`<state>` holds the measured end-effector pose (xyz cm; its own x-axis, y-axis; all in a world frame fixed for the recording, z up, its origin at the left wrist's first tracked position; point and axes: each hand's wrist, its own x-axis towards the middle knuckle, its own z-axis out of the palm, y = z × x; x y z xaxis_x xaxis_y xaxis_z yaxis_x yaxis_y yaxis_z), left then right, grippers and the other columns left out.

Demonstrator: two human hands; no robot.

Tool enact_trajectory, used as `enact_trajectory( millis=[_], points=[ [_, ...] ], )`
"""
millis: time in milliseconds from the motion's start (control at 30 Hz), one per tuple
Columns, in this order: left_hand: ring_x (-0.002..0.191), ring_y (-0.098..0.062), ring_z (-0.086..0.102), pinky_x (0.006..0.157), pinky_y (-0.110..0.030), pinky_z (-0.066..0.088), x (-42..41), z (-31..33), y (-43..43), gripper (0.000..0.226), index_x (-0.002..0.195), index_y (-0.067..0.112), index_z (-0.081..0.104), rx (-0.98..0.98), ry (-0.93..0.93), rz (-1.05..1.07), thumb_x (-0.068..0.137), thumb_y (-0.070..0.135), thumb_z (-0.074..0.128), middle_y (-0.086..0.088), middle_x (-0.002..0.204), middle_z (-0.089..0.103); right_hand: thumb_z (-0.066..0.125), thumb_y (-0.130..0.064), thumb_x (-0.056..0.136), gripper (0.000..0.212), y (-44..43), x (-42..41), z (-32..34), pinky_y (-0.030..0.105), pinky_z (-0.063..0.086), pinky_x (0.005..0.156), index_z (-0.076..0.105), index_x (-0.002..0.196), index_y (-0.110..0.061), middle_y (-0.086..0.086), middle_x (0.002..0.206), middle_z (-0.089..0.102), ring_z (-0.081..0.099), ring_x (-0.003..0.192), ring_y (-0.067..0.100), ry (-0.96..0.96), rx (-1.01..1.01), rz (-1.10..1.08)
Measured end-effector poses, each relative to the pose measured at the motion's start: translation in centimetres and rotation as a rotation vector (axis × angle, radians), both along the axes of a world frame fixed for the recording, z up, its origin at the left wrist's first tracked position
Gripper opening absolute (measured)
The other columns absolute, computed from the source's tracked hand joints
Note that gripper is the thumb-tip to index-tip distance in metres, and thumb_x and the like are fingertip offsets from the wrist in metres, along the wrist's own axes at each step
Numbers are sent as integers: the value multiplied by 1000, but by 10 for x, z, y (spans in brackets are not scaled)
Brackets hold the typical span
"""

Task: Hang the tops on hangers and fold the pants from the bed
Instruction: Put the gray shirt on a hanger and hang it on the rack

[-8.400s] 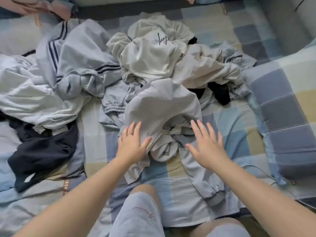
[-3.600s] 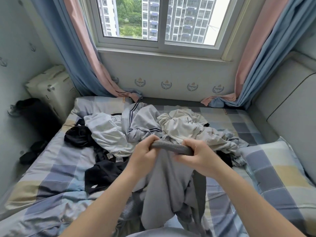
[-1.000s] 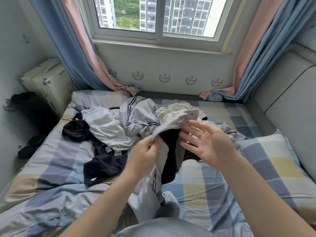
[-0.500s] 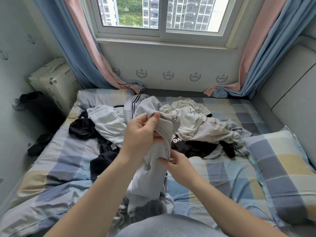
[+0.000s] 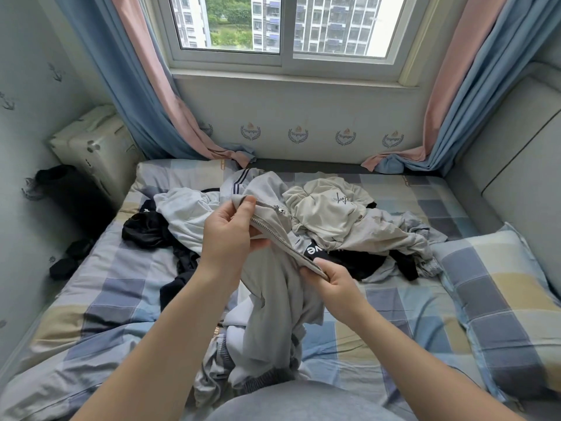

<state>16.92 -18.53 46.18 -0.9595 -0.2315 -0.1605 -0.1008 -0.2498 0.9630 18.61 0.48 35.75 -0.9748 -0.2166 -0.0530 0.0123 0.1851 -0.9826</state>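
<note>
Across the checked bed [image 5: 121,284], a loose pile of clothes [image 5: 328,214] is lying toward the window, cream, pale grey and black pieces tangling too much to count. One white suitcase [image 5: 97,147] is sitting closed at the bed's far left corner. Two pillows are resting on the sheet: the right pillow [image 5: 501,299] and the far pillow [image 5: 182,177]. You are holding one grey zip jacket [image 5: 273,314] over your lap. Your left hand [image 5: 227,235] is pinching the zipper edge at the collar and your right hand [image 5: 340,284] is pinching it lower. Half a second ago the right hand was gripping directly under the left; now it is sitting further right, pulling the teeth taut.
</note>
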Motion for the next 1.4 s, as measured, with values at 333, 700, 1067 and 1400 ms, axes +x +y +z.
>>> enact_trajectory(
  millis=[333,700,1067,1400],
  points=[
    [72,-15,71,61,-29,58,3,4,1,19,91,3,62,160,97,68,102,17,56,-5,75,71,63,-19,92,10,25,-6,-57,36,43,65,64,93,-9,15,84,66,58,76,30,-111,523,4],
    [90,-25,74,77,-36,62,-9,-24,-4,15,101,13,66,78,-59,-60,103,21,54,-10,100,76,45,5,94,28,36,-14,-37,31,34,58,64,74,-1,8,68,55,46,66,17,-277,291,-131],
    [87,-13,71,85,-35,57,20,-67,18,27,106,19,67,-429,-202,-630,83,26,81,-3,102,74,58,-26,100,21,-2,-18,56,39,42,66,58,87,-9,16,80,55,53,73,28,-324,-87,-343],
    [88,-12,65,75,-27,48,29,-98,35,16,107,21,66,-612,36,-478,94,32,66,4,94,71,61,-23,99,22,-4,-14,105,31,58,61,66,88,-5,7,73,70,71,69,19,-288,-509,-416]
  ],
)
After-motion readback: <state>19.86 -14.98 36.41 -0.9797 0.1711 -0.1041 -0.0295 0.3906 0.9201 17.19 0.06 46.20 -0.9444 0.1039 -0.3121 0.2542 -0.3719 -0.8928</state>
